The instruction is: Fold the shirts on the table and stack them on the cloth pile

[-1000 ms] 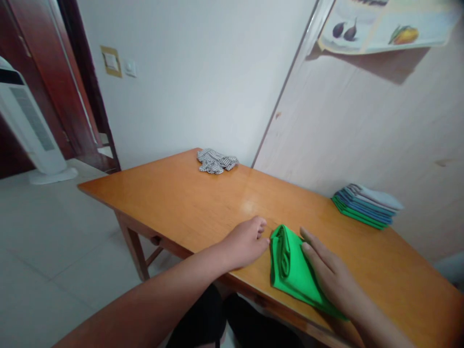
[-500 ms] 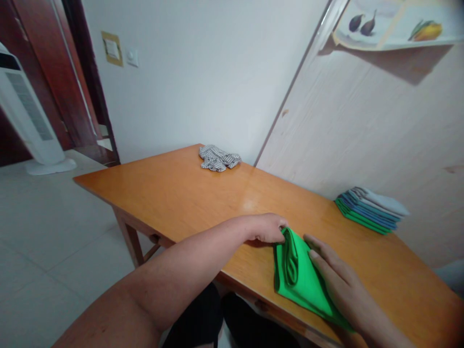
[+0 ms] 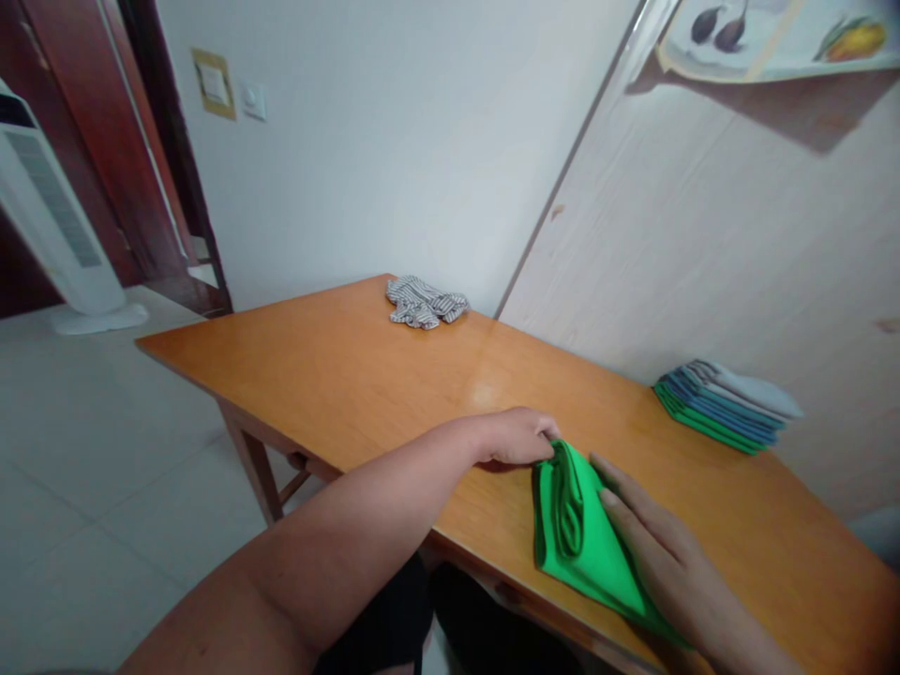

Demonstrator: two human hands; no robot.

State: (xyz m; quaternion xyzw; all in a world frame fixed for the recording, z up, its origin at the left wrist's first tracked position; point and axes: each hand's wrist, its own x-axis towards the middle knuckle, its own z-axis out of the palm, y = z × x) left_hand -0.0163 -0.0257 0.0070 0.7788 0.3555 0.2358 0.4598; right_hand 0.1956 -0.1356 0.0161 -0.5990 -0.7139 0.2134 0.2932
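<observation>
A bright green cloth (image 3: 597, 544), folded into layers with a rolled-looking fold on its left side, lies at the near edge of the wooden table (image 3: 316, 375). My left hand (image 3: 520, 436) reaches across and grips the cloth's far left corner, its fingers curled and partly hidden. Flat along the cloth's right side rests my right hand (image 3: 653, 534), fingers stretched out and touching the fabric. Whatever lies under that palm is hidden.
A neat stack of folded cloths (image 3: 727, 408), green, blue and grey, stands by the wall at the right. A crumpled striped cloth (image 3: 426, 302) lies at the table's far corner. On the floor at left stands a white tower fan (image 3: 52, 206).
The view has shifted very slightly. Both hands stay in the same places on the green cloth, which looks unchanged.
</observation>
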